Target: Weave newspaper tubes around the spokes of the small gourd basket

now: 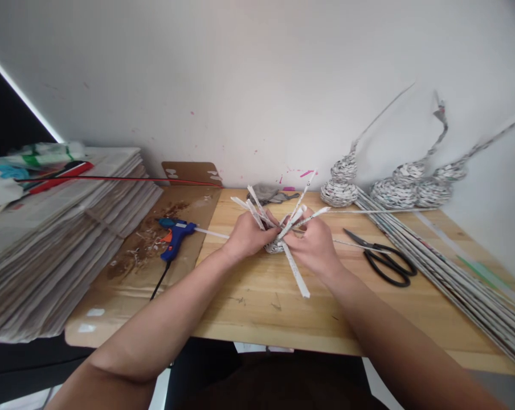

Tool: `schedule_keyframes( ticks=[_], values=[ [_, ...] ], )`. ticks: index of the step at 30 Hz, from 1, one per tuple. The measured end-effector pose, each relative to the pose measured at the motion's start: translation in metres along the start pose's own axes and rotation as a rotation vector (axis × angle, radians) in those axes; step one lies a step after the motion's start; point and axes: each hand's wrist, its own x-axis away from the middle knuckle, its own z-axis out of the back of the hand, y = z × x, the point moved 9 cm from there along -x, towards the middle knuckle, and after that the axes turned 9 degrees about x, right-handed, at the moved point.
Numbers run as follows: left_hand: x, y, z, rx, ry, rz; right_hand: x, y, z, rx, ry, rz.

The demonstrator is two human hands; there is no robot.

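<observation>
A small round weave of rolled newspaper strips (275, 246) is at the middle of the wooden table, its loose ends fanning upward and one pointing toward the front edge. My left hand (251, 232) is closed on its left side, thumb pressed near the centre. From the right, my right hand (315, 239) pinches the strips, with fingers bent round them. Long thin paper rods stretch out to the right from behind and beside my right hand. The underside of the weave is mostly hidden by both hands.
Black scissors (388, 262) lie to the right beside a bundle of paper rods (445, 273). Woven gourd shapes (339, 185) stand against the wall. On cardboard (133, 307) at left is a blue glue gun (178, 236), near a newspaper stack (61, 245). A grey cloth (268, 195) lies behind my hands.
</observation>
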Motion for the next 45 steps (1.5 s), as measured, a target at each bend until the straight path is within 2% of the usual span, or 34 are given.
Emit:
schedule_keyframes(
  ticks=[7, 11, 15, 20, 22, 24, 28, 31, 35, 41, 43, 45],
  values=[
    [0.001, 0.001, 0.002, 0.07, 0.048, 0.053, 0.002, 0.018, -0.009, -0.312, 0.061, -0.15],
    [0.002, 0.002, 0.0, 0.104, 0.026, 0.088, 0.002, 0.022, -0.009, -0.398, 0.122, -0.124],
    [0.003, -0.002, -0.005, 0.125, -0.029, 0.126, 0.005, 0.011, 0.0, -0.24, 0.17, 0.015],
    [0.003, -0.003, -0.005, 0.168, -0.051, 0.131, 0.017, -0.03, 0.027, 0.061, 0.343, 0.418],
    [0.003, -0.003, -0.005, 0.172, -0.061, 0.136, 0.017, -0.033, 0.036, 0.12, 0.403, 0.47],
    [0.002, -0.005, -0.003, 0.165, -0.052, 0.138, 0.01, -0.024, 0.036, 0.14, 0.358, 0.4],
    [0.001, -0.008, 0.002, 0.15, -0.021, 0.128, -0.006, 0.004, 0.014, 0.185, 0.045, 0.2],
    [0.0, -0.008, 0.002, 0.148, -0.033, 0.108, -0.008, 0.016, 0.005, 0.099, -0.052, 0.095],
    [0.0, -0.005, 0.001, 0.143, -0.038, 0.108, -0.007, 0.022, 0.001, -0.194, -0.025, 0.035],
    [0.002, 0.008, -0.007, 0.133, -0.107, 0.0, -0.006, 0.019, 0.015, -0.504, 0.175, 0.032],
    [0.004, 0.012, -0.007, 0.114, -0.101, -0.045, -0.008, 0.02, 0.016, -0.589, 0.174, -0.009],
    [0.005, 0.014, -0.006, 0.093, -0.086, -0.074, -0.012, 0.025, 0.012, -0.647, 0.12, -0.081]
  ],
)
